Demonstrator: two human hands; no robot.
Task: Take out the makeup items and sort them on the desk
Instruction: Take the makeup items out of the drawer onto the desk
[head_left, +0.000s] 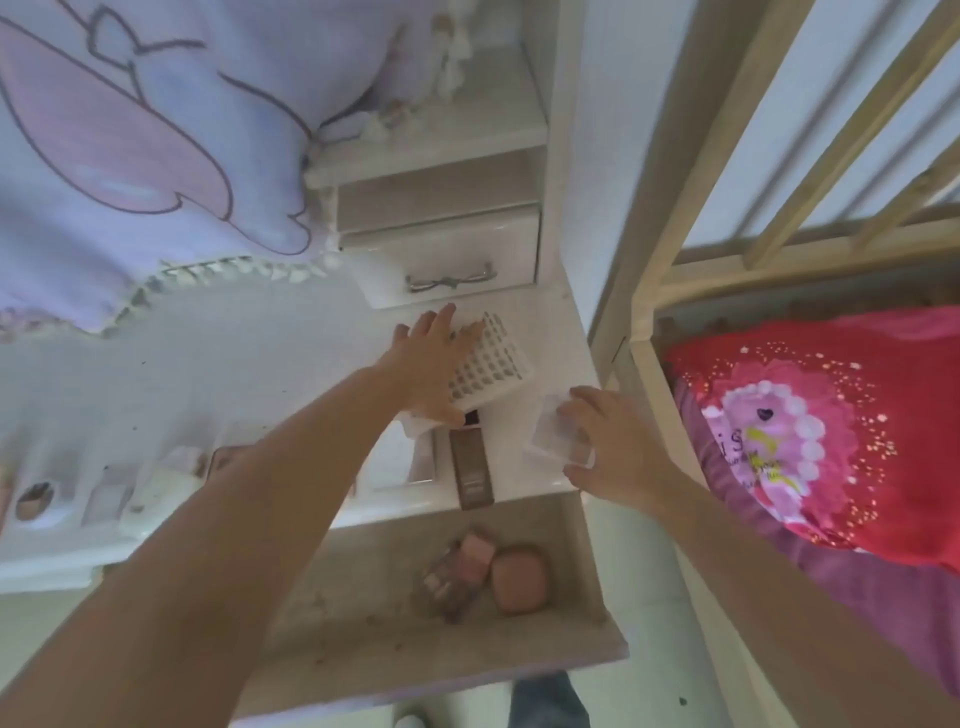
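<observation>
White grid palette (488, 364) at frame centre on worktop (208, 374) under left hand (431, 364), fingers flat, w/ clear case (550, 441) pinched by right hand (613, 441) centre-right near edge: could slip into open drawer (363, 613) holding compacts (483, 577).

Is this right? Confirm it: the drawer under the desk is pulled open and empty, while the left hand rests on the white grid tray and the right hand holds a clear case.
Not quite. The head view shows the open drawer is not empty: a round pink compact and a palette lie in it. The rest stands: left hand on the white grid tray, right hand holding the clear case.
</observation>
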